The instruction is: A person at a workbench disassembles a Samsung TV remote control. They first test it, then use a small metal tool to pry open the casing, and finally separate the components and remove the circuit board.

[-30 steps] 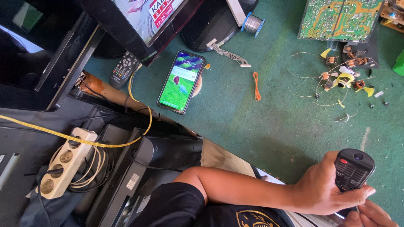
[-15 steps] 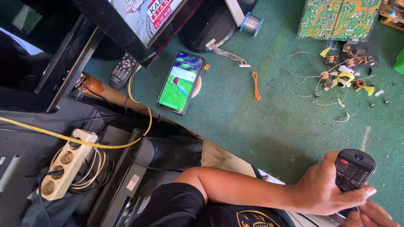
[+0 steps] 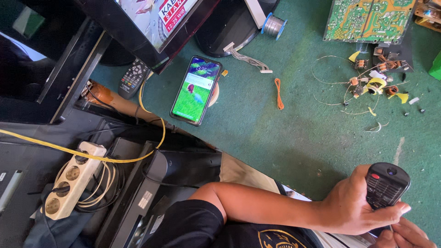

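Observation:
My left hand (image 3: 353, 209) is wrapped around a black remote control (image 3: 385, 184), whose red button and buttoned face point up, at the lower right above the green carpet. My left forearm reaches across from the bottom middle. Only the fingers of my right hand (image 3: 404, 235) show at the bottom right corner, just under the remote's lower end. Whether they grip anything is hidden.
A lit smartphone (image 3: 196, 90) lies on the carpet by a second remote (image 3: 133, 78) and a running television (image 3: 151, 23). An orange wire (image 3: 278, 93), a solder spool (image 3: 274, 25), a green circuit board (image 3: 367, 18), loose parts (image 3: 374, 82) and a power strip (image 3: 69, 181) lie around.

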